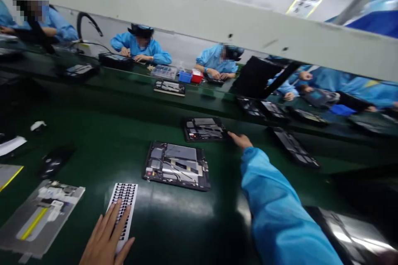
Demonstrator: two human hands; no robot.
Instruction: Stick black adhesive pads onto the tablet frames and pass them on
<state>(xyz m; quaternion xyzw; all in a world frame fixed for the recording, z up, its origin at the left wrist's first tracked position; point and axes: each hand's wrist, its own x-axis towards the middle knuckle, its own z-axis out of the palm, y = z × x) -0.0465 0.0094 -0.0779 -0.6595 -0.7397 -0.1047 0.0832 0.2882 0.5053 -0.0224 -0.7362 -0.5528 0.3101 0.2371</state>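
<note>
A single head-worn camera looks forward and down from the near edge of a glossy dark green belt [93, 132], rolled so the far side slopes down to the right. The left hand [107, 236] lies close under the lens and the right hand [241, 140] sits at mid-distance. People in blue coats [141, 47] sit far across, probably motion-blurred, under a pale grey beam [199, 12].
</note>
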